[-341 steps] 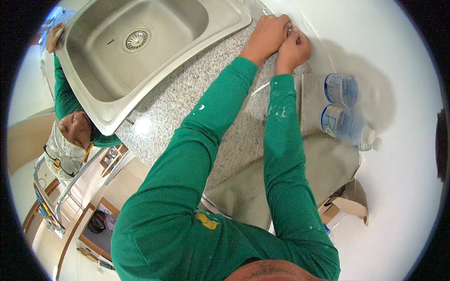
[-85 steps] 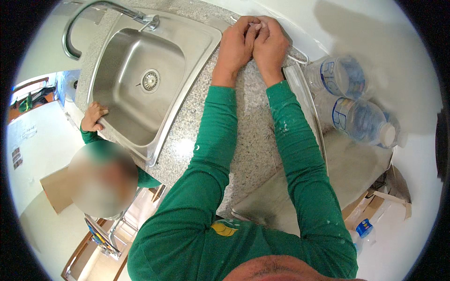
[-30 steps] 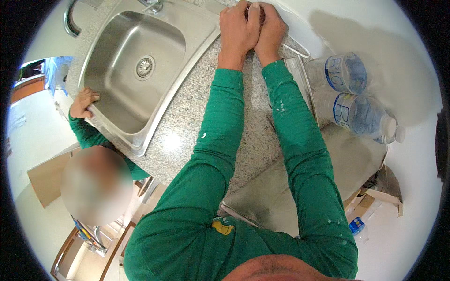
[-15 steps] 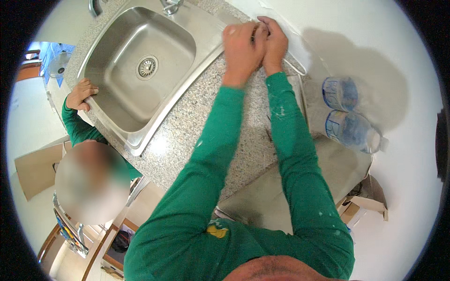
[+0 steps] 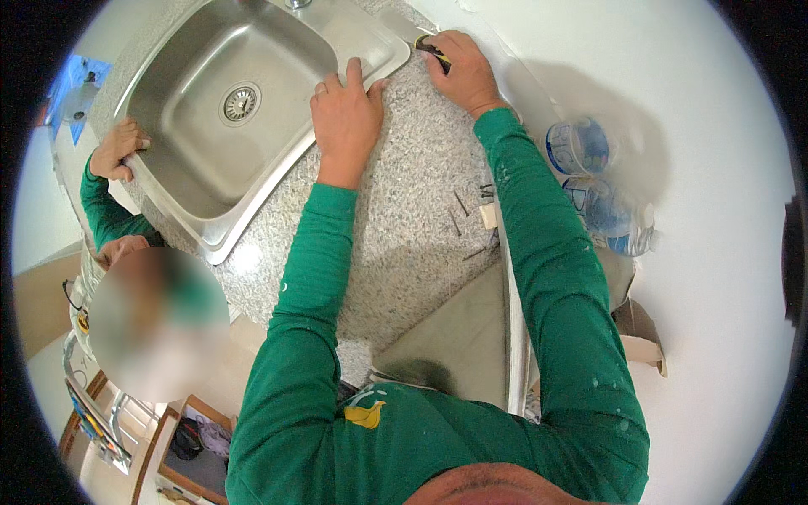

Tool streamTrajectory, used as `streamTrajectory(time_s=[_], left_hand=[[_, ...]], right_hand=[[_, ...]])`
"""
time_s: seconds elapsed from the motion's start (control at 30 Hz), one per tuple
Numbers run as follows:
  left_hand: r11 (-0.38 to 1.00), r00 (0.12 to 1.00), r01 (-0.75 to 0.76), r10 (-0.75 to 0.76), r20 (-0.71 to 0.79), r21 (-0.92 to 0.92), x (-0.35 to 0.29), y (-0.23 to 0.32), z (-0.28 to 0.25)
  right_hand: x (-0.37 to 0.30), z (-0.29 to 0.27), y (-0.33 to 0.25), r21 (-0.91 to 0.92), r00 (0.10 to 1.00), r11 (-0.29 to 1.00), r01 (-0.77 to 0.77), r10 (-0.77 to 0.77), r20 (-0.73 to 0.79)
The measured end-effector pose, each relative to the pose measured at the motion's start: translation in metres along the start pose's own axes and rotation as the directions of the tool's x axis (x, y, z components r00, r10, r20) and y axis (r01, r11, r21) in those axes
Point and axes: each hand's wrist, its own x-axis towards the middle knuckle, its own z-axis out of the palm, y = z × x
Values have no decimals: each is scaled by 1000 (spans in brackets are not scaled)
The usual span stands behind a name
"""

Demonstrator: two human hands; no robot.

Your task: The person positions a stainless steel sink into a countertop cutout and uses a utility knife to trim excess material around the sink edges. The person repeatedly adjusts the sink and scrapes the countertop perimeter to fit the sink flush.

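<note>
A black-and-yellow hand tool is gripped in the closed right hand, just beside the corner of the stainless-steel sink; its exact kind cannot be told, since much of it is covered by the fingers; the left hand is open, its spread fingers laid over the sink's rim, and nothing is seen to be grasped by it; if the tool were allowed to slip, the smooth steel could be scratched, it is judged; the far rim is held by a co-worker's hand, so if the sink were pressed unevenly from two sides, it might be shifted and fingers might be pinched, though whether it is fixed cannot be seen; the thin dark screws or nails lie loose near the right sleeve, and could be swept away by a careless forearm; the water bottles, of clear thin plastic, could be knocked by the same arm; the countertop is of speckled, polished granite-like stone, hard and glossy; the basin is deep and round-cornered, with a perforated round drain; a flat, grey-green panel is seen below, dull and straight-edged.
</note>
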Motion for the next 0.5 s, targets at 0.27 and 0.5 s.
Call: streamTrajectory(time_s=[0.27,0.5], left_hand=[[998,996,-17,22,83,-56,3,-6,-13],[995,997,-70,66,48,71,-33,-39,-27]], right_hand=[[12,-4,18,-112,976,983,145,-124,181],[11,-4,9,-32,988,989,143,-140,71]])
